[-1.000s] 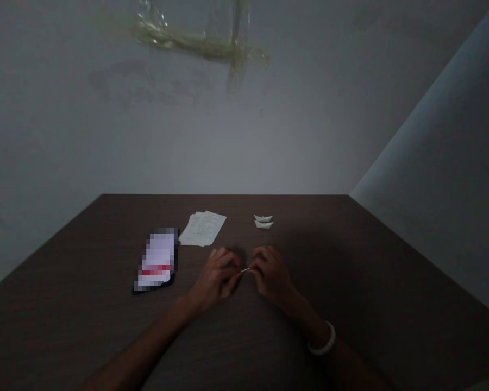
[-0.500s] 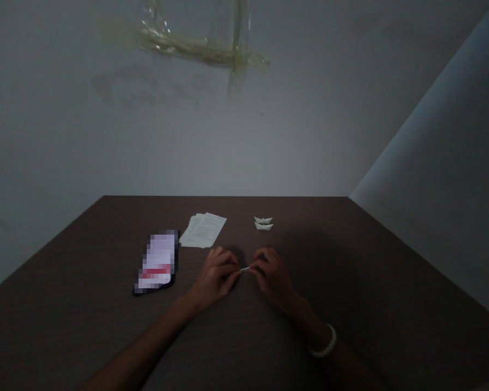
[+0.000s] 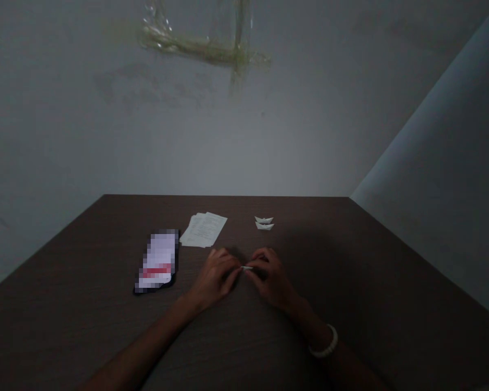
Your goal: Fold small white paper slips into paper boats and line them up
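Between my two hands is a small folded piece of white paper (image 3: 246,267), seen almost edge-on as a thin strip. My left hand (image 3: 217,276) pinches its left end between thumb and fingers. At the right end, the thumb and fingers of my right hand (image 3: 271,277) are closed on it too. Much of the paper is hidden behind the fingertips. Beyond my right hand, two small white paper boats (image 3: 264,224) sit close together, one in front of the other.
A stack of printed paper sheets (image 3: 204,229) lies beyond my left hand. Left of it is a phone (image 3: 157,262) with a lit, blurred screen. The brown table (image 3: 106,320) meets a grey wall (image 3: 244,152) at its far edge. A white bracelet (image 3: 326,345) rings my right wrist.
My right fingers have shifted slightly on the folded paper, whose strip now looks more level. Both hands stay in nearly the same place. The boats, sheets and phone have not moved.
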